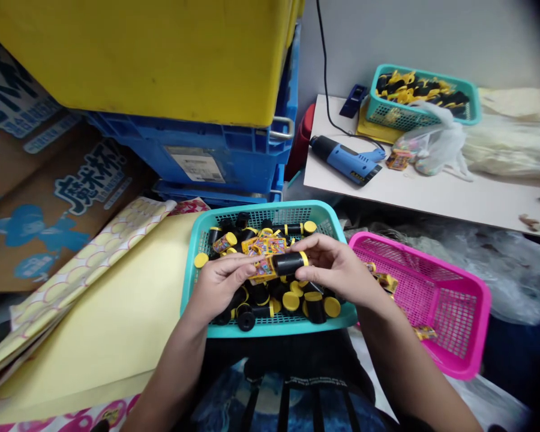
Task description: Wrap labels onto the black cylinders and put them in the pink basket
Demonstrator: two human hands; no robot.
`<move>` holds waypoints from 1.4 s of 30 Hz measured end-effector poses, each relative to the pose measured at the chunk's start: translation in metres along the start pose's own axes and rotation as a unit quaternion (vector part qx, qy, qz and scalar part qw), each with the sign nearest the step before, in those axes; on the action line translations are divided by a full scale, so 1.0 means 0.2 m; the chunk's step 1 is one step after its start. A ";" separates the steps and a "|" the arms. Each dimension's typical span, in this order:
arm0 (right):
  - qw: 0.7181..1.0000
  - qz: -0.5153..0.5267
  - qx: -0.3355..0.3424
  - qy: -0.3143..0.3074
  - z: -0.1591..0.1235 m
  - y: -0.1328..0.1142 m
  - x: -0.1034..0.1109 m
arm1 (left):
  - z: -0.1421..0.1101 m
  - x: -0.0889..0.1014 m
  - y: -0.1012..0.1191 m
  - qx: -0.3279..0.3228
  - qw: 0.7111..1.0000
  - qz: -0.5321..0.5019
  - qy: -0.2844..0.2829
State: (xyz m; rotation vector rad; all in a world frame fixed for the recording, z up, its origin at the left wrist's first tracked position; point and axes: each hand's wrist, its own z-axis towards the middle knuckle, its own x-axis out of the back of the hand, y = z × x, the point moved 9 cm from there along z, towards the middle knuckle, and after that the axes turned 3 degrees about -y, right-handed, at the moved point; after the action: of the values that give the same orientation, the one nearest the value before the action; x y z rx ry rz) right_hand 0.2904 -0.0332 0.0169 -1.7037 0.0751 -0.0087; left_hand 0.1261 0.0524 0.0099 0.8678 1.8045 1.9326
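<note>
My right hand (pixel 333 264) grips a small black cylinder with a yellow cap (pixel 288 263) by its capped end. At the cylinder's other end, my left hand (pixel 227 279) pinches a colourful printed wrapper sleeve (pixel 264 268), which meets or partly covers that end. Both hands are over a turquoise basket (pixel 270 329). Inside it lie several more black cylinders with yellow caps (pixel 315 307), plus a pile of printed sleeves in the middle.
A pink basket (pixel 470 288) with a few wrapped pieces stands at my right. On the white table (pixel 432 192) lie a blue heat gun (pixel 348 159), a plastic bag (pixel 441 141) and another filled turquoise basket (pixel 393 117). Stacked blue crates (pixel 247 156) and printed cartons (pixel 67 198) rise behind and left.
</note>
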 end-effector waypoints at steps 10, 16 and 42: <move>0.996 -0.084 0.036 0.012 -0.03 -0.02 0.04 | 0.01 -0.02 0.00 0.010 1.000 0.001 -0.028; 0.997 -0.073 0.003 -0.013 -0.01 0.05 0.01 | 0.01 -0.04 -0.01 0.011 0.998 -0.015 -0.052; 0.977 0.211 -0.004 -0.035 0.03 0.21 -0.24 | -0.05 -0.18 -0.02 0.043 0.974 -0.222 0.022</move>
State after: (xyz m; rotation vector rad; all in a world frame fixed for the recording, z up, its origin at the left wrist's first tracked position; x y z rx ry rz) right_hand 0.2402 -0.0310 -0.0241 -1.6656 0.3832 0.3668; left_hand 0.1460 0.0220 -0.0015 0.3987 1.9202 1.6084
